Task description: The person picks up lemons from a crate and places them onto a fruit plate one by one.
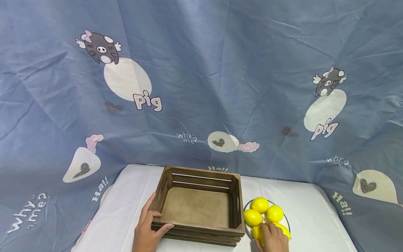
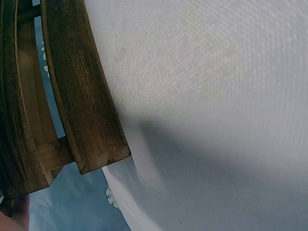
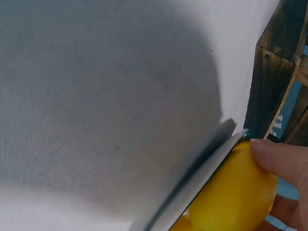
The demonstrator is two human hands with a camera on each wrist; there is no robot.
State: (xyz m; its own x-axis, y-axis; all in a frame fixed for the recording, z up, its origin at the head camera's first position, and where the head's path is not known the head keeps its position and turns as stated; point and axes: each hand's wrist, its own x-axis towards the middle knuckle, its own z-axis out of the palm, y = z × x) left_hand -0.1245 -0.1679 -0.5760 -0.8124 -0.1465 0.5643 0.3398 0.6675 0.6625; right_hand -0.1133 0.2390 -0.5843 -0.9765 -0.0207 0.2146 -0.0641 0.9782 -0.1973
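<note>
A brown slatted wooden crate (image 1: pixel 198 206) sits on the white table, its floor bare. My left hand (image 1: pixel 148 227) holds its near left corner, with fingers over the left rim and thumb against the front rim. In the left wrist view, only a bit of that hand shows past the crate's slats (image 2: pixel 86 86). To the crate's right, a dark-rimmed white plate (image 1: pixel 284 221) bears several yellow lemons (image 1: pixel 260 204). My right hand (image 1: pixel 274 239) reaches over its near side and grips a lemon (image 3: pixel 236 187). In the right wrist view, the thumb presses that lemon and the fingers curl round its far side.
The plate stands close beside the crate's right wall. A white cloth (image 1: pixel 302 199) covers the table. Behind and along both sides hangs a blue printed curtain (image 1: pixel 195 87).
</note>
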